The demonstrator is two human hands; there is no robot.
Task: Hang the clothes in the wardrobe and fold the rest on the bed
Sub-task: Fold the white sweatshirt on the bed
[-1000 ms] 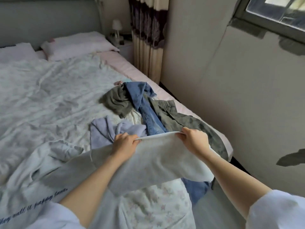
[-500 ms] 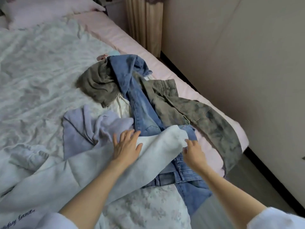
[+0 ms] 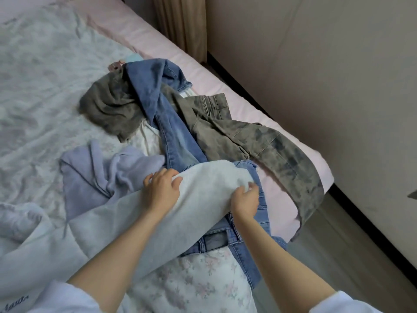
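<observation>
Now both hands work a pale grey fleece garment (image 3: 126, 213) lying over blue denim jeans (image 3: 173, 141) on the bed (image 3: 40, 91). Left hand (image 3: 161, 190) rests flat, fingers relaxed; right hand (image 3: 244, 201) seems to pinch its edge.

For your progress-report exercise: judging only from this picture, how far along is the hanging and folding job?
Early stage. Done: nothing visibly folded, and no wardrobe is in view. In hand: the pale grey garment lies over the blue jeans, with the left hand resting on it and the right hand at its edge. Left: the jeans, grey-green trousers and lilac top lie crumpled on the bed.
</observation>
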